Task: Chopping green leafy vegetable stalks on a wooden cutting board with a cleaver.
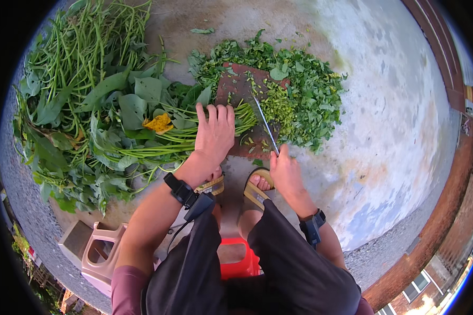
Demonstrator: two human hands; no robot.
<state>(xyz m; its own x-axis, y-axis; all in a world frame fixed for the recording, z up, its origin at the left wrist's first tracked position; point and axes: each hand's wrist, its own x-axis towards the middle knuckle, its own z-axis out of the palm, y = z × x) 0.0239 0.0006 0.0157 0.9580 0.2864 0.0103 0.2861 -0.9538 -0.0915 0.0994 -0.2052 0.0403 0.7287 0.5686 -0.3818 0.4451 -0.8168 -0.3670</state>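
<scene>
My left hand (216,132) presses down on a bundle of long green leafy stems (173,147), whose cut ends lie on a reddish-brown board (230,88). In my right hand (285,171) is the handle of a knife (266,122); its thin blade points up and to the left, just right of the stem ends. Short chopped stem pieces (280,106) lie on the board to the right of the blade. Chopped green leaves (315,98) form a heap around the board's far and right sides. The knife's handle is mostly hidden by my fingers.
A large pile of uncut leafy stems (82,51) covers the ground at left, with a yellow leaf (158,123) among them. My sandalled feet stand close to the board's near edge. A red plastic stool (240,262) is beneath me, and a pinkish plastic stool (102,252) stands at lower left.
</scene>
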